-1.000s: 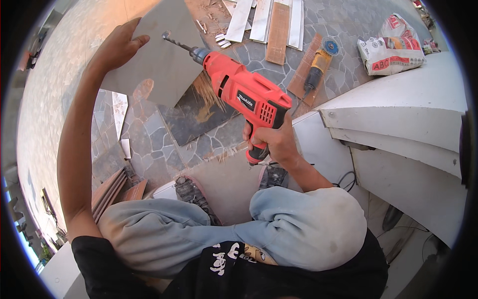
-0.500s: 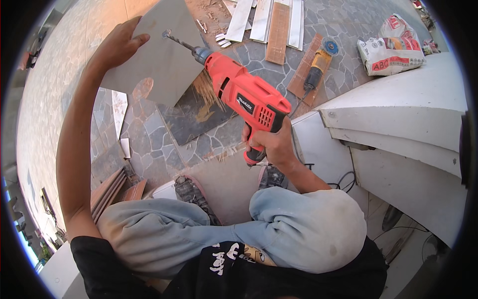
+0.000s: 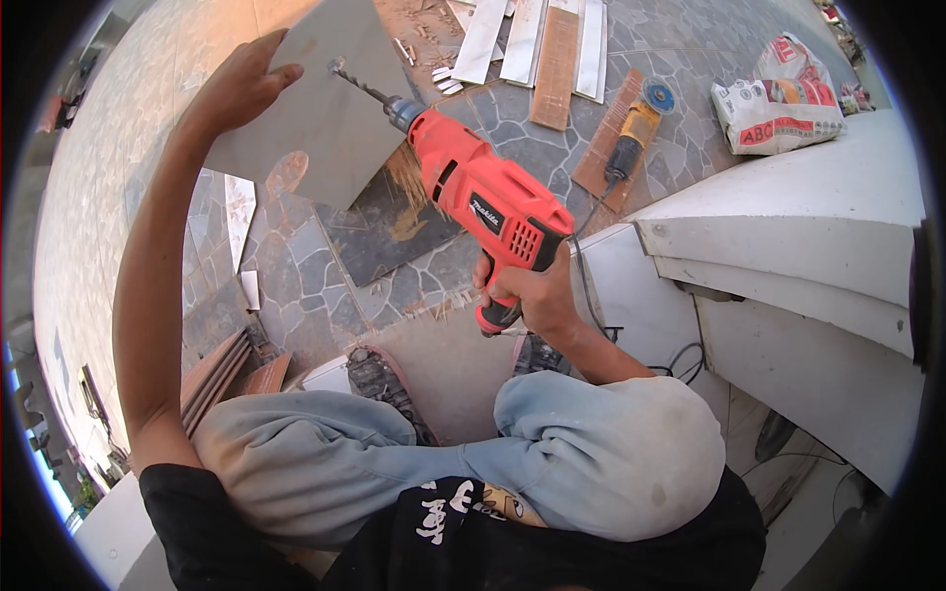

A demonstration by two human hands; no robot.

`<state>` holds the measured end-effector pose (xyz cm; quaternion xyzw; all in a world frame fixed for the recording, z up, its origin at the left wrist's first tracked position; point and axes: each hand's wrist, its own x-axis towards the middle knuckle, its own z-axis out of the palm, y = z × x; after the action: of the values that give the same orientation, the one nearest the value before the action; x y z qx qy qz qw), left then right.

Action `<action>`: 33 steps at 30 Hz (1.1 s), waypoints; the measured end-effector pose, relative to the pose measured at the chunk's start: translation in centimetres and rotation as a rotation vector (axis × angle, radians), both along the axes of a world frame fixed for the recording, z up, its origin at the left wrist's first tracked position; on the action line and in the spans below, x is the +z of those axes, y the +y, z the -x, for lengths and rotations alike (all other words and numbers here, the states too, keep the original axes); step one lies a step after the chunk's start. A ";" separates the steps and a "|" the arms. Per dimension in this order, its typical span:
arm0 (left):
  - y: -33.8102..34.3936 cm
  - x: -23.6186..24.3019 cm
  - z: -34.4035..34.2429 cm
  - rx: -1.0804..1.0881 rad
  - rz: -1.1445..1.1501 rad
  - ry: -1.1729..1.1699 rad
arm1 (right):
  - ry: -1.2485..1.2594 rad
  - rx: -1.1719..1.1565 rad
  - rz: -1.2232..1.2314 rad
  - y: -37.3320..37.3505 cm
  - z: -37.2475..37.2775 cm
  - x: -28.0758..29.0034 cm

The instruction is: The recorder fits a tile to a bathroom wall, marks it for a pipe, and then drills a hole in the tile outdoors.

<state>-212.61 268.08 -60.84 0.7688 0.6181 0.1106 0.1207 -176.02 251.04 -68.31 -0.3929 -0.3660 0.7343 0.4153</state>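
My right hand (image 3: 544, 294) is wrapped round the handle of a red and black power drill (image 3: 483, 192), which points up and to the left. Its long spiral drill bit (image 3: 365, 87) meets a pale grey square tile (image 3: 325, 128) at a small chipped, whitish spot near the tile's upper middle. At the tile's left edge, my left hand (image 3: 241, 89) grips it with the thumb over the face; the other fingers are partly hidden. The tile is tilted above a dark slab (image 3: 379, 241) and a splintered piece of wood or straw-like bristles (image 3: 406, 177).
An angle grinder (image 3: 636, 128) with a blue disc lies on a brown plank (image 3: 596, 163). White and brown strips (image 3: 552, 74) lie at the back. A cement bag (image 3: 778, 108) stands right, by a white ledge (image 3: 778, 212). Stacked brown tiles (image 3: 219, 369) are near my left knee.
The view has shifted slightly, moving the scene a little to the right. The drill's handle end has come slightly left and down, while the bit stays at the same spot on the tile.
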 end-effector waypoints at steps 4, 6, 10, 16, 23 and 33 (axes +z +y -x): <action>-0.3 0.2 -0.3 0.032 0.026 -0.022 | 0.018 0.008 0.021 -0.1 0.2 0.4; -0.3 0.0 -0.3 0.013 -0.001 -0.028 | 0.000 -0.008 0.003 -0.4 0.2 -0.3; -0.3 0.1 -0.5 0.008 0.016 -0.029 | 0.004 -0.023 0.023 -0.2 0.3 -0.2; -0.5 0.3 -0.6 0.030 0.019 -0.031 | -0.002 -0.025 0.008 0.0 0.2 -0.3; -0.3 0.4 -0.5 0.011 0.025 0.003 | -0.008 -0.030 -0.006 0.2 0.1 0.4; -0.2 -0.3 0.0 0.008 -0.024 0.008 | 0.076 -0.038 0.100 0.4 0.1 0.8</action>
<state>-212.60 267.90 -61.11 0.7682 0.6203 0.1155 0.1086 -176.11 251.45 -67.53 -0.3918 -0.3053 0.7582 0.4224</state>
